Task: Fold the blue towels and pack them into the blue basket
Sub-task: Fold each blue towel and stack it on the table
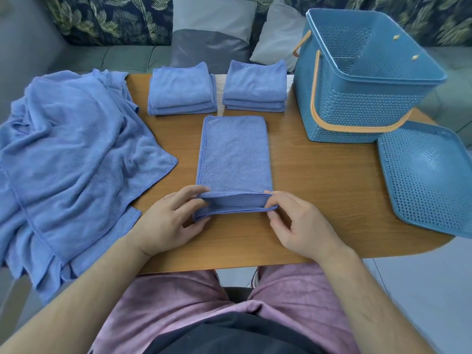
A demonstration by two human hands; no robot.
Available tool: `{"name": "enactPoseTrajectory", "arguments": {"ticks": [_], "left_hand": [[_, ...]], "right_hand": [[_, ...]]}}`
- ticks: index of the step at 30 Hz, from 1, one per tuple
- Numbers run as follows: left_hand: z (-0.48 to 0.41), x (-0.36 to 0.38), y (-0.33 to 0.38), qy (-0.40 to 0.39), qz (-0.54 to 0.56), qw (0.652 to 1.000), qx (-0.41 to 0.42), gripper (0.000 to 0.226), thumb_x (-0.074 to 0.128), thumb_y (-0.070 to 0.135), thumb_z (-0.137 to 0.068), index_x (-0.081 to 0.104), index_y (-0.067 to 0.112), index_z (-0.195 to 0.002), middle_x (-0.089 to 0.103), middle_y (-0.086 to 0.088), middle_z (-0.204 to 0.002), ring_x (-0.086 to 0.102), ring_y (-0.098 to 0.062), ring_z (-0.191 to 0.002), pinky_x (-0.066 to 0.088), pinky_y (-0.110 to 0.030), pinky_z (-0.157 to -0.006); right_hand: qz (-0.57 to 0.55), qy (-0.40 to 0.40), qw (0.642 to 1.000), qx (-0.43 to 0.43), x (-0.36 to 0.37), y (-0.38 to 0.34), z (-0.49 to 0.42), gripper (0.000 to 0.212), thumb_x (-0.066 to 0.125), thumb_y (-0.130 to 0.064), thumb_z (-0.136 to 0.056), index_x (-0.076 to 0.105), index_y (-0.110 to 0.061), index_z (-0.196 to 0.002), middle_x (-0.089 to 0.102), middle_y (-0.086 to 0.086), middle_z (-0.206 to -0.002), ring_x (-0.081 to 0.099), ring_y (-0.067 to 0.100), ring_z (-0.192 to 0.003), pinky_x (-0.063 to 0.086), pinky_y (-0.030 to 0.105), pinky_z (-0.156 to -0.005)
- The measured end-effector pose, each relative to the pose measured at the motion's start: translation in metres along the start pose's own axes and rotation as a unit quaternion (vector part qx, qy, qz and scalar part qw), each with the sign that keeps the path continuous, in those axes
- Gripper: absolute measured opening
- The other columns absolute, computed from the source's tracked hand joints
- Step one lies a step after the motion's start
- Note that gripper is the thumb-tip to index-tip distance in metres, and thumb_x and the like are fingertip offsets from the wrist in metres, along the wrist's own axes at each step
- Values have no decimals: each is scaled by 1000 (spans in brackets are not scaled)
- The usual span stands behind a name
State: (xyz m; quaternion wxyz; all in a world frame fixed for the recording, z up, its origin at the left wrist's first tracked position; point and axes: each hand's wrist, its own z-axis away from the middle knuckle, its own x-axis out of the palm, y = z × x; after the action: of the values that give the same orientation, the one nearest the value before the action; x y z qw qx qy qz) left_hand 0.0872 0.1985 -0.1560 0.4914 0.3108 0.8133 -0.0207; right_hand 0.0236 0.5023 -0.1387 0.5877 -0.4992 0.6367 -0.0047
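We hold the near end of the half-folded towel [233, 154], which lies lengthwise mid-table [319, 200]: our left hand [163, 221] pinches its left corner and our right hand [298, 223] its right corner, raising the edge. Beyond it sit the left folded stack [181, 90] and the right folded stack [255, 85]. The blue basket [357, 85] stands far right with its lid [431, 177] beside it, and a loose towel heap [69, 154] lies to our left.
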Motion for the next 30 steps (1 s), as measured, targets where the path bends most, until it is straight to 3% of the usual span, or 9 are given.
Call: {"name": "enactPoseTrajectory", "arguments": {"ticks": [4,7,9,12,16,18,21,26,30], "left_hand": [[0,-1,-1,-1,-6,1000,10,14,71,16,-91,72,3,-97,67,-10,-116,62,-19,-80,52,-28,-74],[-4,-6,2,5,17,999,-32,14,67,20,-95,70,6,-96,66,-2,-107,62,-19,-71,53,-32,-63],[-11,-13,8,15,73,994,-81,11,67,20,-95,68,8,-94,63,4,-99,61,-14,-74,52,-29,-64],[-23,-24,19,21,191,966,-173,12,63,26,-95,65,15,-91,63,6,-87,60,-17,-74,50,-29,-66],[-37,-33,25,33,294,918,-266,12,64,35,-89,63,23,-89,62,-3,-82,52,-19,-61,41,-31,-56],[-46,-36,24,47,319,897,-303,13,66,32,-90,63,20,-93,61,-8,-79,45,-26,-55,34,-36,-51],[-63,-32,15,51,305,888,-341,8,67,20,-96,62,15,-92,51,14,-54,34,-9,-43,26,-23,-43],[-93,-17,-20,74,227,896,-373,4,67,25,-95,64,27,-95,63,17,-85,52,-1,-59,40,-11,-60],[-108,6,-50,55,154,903,-397,5,67,28,-93,63,26,-93,61,7,-81,56,-8,-69,46,-23,-67]], "right_hand": [[12,-14,1000,23,-3,-2,-2,11,57,-15,-94,62,-17,-104,59,-20,-101,61,5,-100,41,11,-84],[8,-20,999,32,-6,-4,-2,10,55,-19,-95,58,-21,-105,60,-18,-94,59,10,-83,48,28,-76],[-6,-23,999,47,-10,-7,-4,9,54,-25,-97,56,-27,-105,62,-14,-91,59,10,-78,49,34,-73],[-66,-13,995,72,-18,-14,-8,7,56,-26,-97,56,-32,-101,61,-9,-80,59,15,-69,49,35,-68],[-152,-3,984,95,-30,-20,-20,16,62,-12,-98,59,-28,-96,59,-7,-70,55,11,-59,45,27,-58],[-161,0,980,116,-31,-17,-34,16,62,-14,-98,59,-30,-97,60,5,-68,50,20,-54,40,30,-55],[-147,8,979,140,-27,-9,-61,11,60,-20,-98,58,-31,-98,62,18,-76,44,15,-51,39,32,-55],[-116,24,978,173,-14,11,-113,5,57,-22,-98,58,-27,-97,67,-1,-83,53,9,-65,45,31,-67],[-61,8,978,200,2,28,-143,5,53,-25,-99,55,-28,-97,66,-3,-80,53,8,-64,48,33,-67]]}}
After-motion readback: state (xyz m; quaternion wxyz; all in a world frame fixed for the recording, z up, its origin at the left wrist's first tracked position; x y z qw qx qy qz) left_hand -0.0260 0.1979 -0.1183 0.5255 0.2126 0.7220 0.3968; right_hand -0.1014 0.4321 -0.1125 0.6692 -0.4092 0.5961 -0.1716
